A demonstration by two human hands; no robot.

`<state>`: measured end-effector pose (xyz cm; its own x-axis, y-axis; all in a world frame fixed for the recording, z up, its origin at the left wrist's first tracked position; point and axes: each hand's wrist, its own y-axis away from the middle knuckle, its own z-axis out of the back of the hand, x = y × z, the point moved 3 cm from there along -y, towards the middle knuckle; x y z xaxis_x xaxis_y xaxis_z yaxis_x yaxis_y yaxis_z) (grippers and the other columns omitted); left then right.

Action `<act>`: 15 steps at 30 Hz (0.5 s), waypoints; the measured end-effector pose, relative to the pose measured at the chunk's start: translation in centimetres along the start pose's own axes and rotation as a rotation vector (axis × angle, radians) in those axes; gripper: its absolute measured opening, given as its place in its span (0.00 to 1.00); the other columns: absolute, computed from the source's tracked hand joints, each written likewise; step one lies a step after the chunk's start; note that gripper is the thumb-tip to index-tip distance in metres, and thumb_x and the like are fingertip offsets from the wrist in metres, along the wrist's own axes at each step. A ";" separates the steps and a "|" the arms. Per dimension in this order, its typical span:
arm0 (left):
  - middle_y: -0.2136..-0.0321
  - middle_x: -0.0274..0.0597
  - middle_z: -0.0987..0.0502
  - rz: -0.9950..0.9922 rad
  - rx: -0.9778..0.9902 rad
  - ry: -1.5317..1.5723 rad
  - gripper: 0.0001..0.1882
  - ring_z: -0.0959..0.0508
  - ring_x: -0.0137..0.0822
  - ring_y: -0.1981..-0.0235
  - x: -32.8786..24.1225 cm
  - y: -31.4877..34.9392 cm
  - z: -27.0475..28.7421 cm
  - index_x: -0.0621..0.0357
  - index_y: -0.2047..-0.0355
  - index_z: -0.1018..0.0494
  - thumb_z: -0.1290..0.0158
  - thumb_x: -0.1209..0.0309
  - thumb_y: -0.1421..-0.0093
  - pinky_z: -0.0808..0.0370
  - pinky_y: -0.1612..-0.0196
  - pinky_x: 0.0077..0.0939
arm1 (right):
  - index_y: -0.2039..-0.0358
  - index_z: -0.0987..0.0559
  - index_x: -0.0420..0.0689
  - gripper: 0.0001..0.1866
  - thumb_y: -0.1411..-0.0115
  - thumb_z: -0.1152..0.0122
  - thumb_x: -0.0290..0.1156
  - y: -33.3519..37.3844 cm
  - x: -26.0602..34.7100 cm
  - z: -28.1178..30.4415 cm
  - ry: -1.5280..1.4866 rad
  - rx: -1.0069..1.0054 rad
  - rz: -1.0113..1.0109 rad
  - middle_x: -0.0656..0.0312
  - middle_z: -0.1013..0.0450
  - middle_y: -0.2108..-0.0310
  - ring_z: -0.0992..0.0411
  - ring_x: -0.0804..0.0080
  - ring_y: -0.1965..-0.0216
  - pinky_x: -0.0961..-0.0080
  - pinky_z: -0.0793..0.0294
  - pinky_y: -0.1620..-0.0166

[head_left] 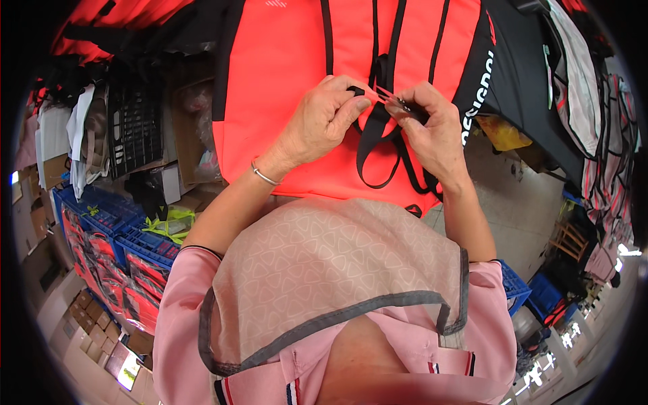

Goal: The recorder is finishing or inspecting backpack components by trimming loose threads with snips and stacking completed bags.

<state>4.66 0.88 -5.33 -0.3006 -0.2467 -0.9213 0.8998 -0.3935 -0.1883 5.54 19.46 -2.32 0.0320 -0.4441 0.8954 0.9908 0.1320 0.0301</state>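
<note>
A bright red-orange backpack (273,81) with black trim lies in front of me, its shoulder straps upward. My left hand (324,121) is closed, pinching the end of a black webbing strap (356,90) between thumb and fingers. In my right hand (430,128) is a small pair of thread snips (387,94), the thin blades pointing left toward the strap end. The handle is mostly hidden in my palm. Below my hands, a loop of black webbing (368,152) hangs over the bag.
On the left are a black plastic crate (135,118) and blue crates (145,243) with plastic-wrapped red goods. More black fabric (523,74) lies at the right of the bag. Grey-and-black pieces (607,128) hang at far right. A yellow bag (503,133) sits below the black fabric.
</note>
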 end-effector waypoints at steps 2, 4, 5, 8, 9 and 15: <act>0.67 0.45 0.24 0.002 0.006 -0.007 0.15 0.28 0.42 0.65 -0.1 0.1 0.1 0.66 0.69 0.24 0.51 0.65 0.33 0.29 0.61 0.33 | 0.67 0.23 0.36 0.07 0.46 0.34 0.22 -0.5 -0.1 -0.1 0.060 0.041 0.073 0.55 0.28 0.72 0.27 0.64 0.72 0.71 0.29 0.67; 0.66 0.45 0.24 0.002 0.012 -0.013 0.15 0.28 0.42 0.65 0.0 0.2 -0.1 0.67 0.69 0.24 0.51 0.66 0.33 0.29 0.60 0.33 | 0.68 0.24 0.36 0.05 0.43 0.36 0.23 -1.1 -1.9 0.6 0.197 -0.093 0.114 0.59 0.28 0.73 0.31 0.71 0.73 0.74 0.31 0.68; 0.65 0.45 0.24 -0.005 -0.027 0.027 0.15 0.28 0.42 0.65 0.2 0.2 -0.3 0.67 0.71 0.25 0.51 0.66 0.33 0.29 0.60 0.33 | 0.69 0.24 0.37 0.04 0.41 0.38 0.23 -1.2 -2.2 1.3 0.335 -0.227 0.160 0.63 0.29 0.74 0.34 0.78 0.75 0.77 0.32 0.68; 0.64 0.46 0.23 -0.001 -0.063 0.072 0.16 0.28 0.42 0.65 0.5 0.3 -0.3 0.68 0.73 0.26 0.50 0.66 0.33 0.29 0.61 0.33 | 0.73 0.25 0.37 0.09 0.46 0.33 0.25 -0.5 -2.4 3.2 0.274 -0.158 -0.203 0.55 0.28 0.75 0.29 0.71 0.75 0.69 0.32 0.71; 0.64 0.46 0.23 0.006 -0.060 0.075 0.17 0.28 0.42 0.65 0.5 0.3 -0.3 0.68 0.74 0.26 0.50 0.66 0.33 0.29 0.61 0.33 | 0.73 0.25 0.37 0.09 0.46 0.33 0.25 -0.2 -2.3 3.4 0.275 -0.156 -0.204 0.55 0.28 0.75 0.29 0.71 0.75 0.69 0.32 0.71; 0.62 0.43 0.22 -0.029 -0.028 -0.036 0.17 0.28 0.40 0.65 -0.3 0.1 -0.4 0.66 0.80 0.28 0.48 0.68 0.36 0.30 0.60 0.32 | 0.65 0.17 0.39 0.11 0.50 0.38 0.15 0.5 -0.3 1.9 -0.024 -0.031 0.121 0.60 0.24 0.73 0.25 0.74 0.72 0.79 0.27 0.67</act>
<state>4.98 1.29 -5.25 -0.3377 -0.2669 -0.9026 0.8988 -0.3763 -0.2250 5.82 21.30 -1.73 0.1484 -0.4056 0.9019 0.9836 0.1553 -0.0920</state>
